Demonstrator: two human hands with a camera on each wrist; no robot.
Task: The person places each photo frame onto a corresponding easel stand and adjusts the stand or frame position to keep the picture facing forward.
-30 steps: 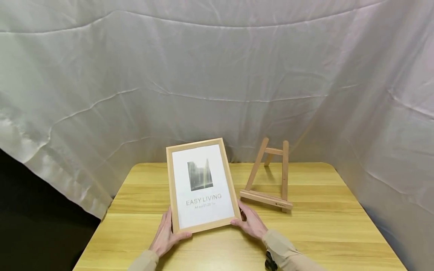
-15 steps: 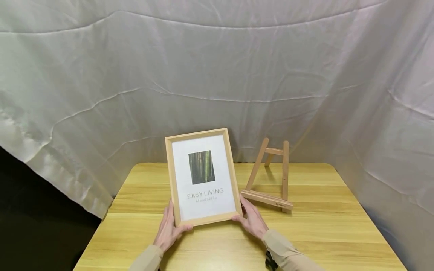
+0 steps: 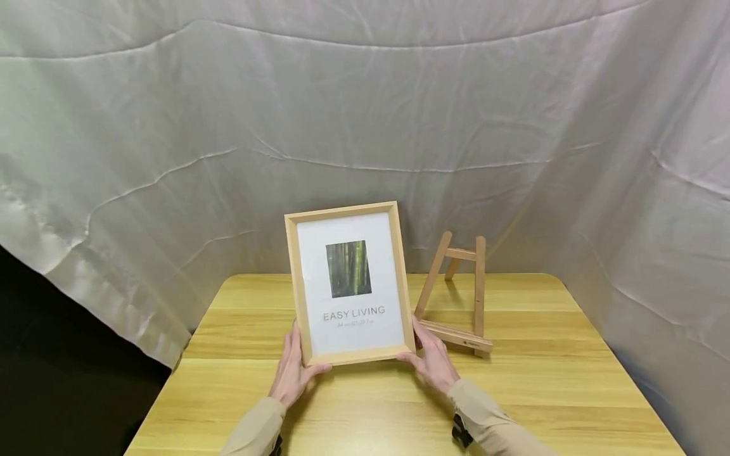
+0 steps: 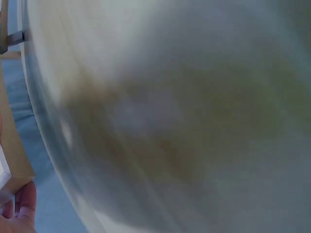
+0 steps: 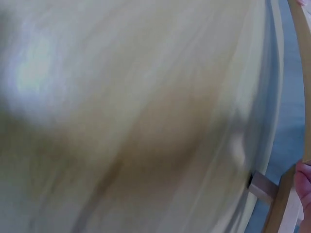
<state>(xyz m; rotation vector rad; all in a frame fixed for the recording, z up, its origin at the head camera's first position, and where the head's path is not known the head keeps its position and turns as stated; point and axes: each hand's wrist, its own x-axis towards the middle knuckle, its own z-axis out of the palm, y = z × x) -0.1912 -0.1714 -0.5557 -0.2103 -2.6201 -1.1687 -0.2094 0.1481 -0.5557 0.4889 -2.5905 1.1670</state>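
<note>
A light wood picture frame (image 3: 350, 285) tilts up above the table in the head view. Behind its glazing, a white sheet reads "EASY LIVING" below a small forest picture. My left hand (image 3: 292, 373) grips the lower left corner, thumb over the front edge. At the lower right corner my right hand (image 3: 435, 366) holds it likewise; the fingers behind the frame are partly hidden. Just right of the frame stands a small wooden easel (image 3: 480, 291), its ledge partly covered by the right hand. In the right wrist view, the hand (image 5: 303, 182) on the frame appears beside the easel (image 5: 279, 208).
The wooden table (image 3: 530, 392) has rounded back corners. Pale curtains (image 3: 365, 126) hang behind it and at both sides. A dark area (image 3: 68, 373) lies beyond the table's left edge. Both wrist views mostly show blurred tabletop.
Both hands have raised the picture frame and shifted it slightly right. It stands more upright, and the glare over its picture is gone. The easel has stayed put.
</note>
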